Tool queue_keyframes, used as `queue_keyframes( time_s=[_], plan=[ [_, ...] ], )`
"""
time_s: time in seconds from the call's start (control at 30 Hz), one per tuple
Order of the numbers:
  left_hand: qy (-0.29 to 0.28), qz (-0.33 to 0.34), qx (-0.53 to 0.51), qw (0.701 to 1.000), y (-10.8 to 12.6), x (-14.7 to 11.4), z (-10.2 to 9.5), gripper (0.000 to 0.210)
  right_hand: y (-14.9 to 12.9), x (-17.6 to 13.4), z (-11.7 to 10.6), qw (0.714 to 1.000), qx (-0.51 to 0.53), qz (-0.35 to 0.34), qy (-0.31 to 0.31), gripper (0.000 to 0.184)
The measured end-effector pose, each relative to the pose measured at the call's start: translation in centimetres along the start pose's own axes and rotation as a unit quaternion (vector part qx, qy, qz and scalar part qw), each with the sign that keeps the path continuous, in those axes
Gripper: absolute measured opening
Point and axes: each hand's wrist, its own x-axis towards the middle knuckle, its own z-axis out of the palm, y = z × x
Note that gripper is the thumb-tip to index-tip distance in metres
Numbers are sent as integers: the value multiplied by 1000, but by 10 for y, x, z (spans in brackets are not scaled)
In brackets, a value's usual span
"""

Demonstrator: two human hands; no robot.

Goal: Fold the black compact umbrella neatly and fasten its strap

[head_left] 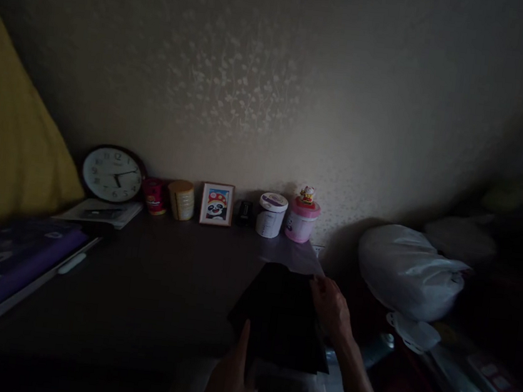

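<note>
A flat, dark black piece (283,315) with angular corners lies over the right end of the dark table; whether it is cloth, card or a bag I cannot tell. My right hand (331,305) is closed, its fingertips pinching at the piece's upper right edge. Clear plastic film (296,256) spreads behind the piece and reaches those fingertips. At the near left edge is my left hand (228,381), its thumb pointing up against the black piece. Blur and shadow hide its other fingers. More see-through plastic shows below the piece.
Along the wall on the table (160,291) stand a clock (113,174), a red cup (154,196), a yellow tub (181,201), a panda picture frame (217,205), a white tub (270,216) and a pink tub (302,222). A purple case (22,263) lies left. White bags (408,272) sit right, beyond the table edge.
</note>
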Motion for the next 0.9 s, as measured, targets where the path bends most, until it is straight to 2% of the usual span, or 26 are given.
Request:
queue_keyframes(
  time_s=[0.23, 0.33, 0.5, 0.7, 0.9],
  plan=[
    [13, -8, 42, 999, 15, -7, -12, 63, 5, -48, 11, 995, 43, 73, -55, 45],
    [15, -5, 50, 999, 14, -8, -9, 67, 7, -54, 16, 994, 60, 82, -45, 39],
    [9, -7, 26, 1000, 5, -2, 1, 70, -1, -43, 15, 981, 179, 66, -28, 29],
    [19, 2, 23, 1000, 0, 3, 9, 73, -32, -27, 19, 930, 352, 78, -71, 41],
    [-3, 8, 11, 1000, 1, 3, 0, 74, -58, -15, 42, 897, 423, 116, -60, 53]
  ],
)
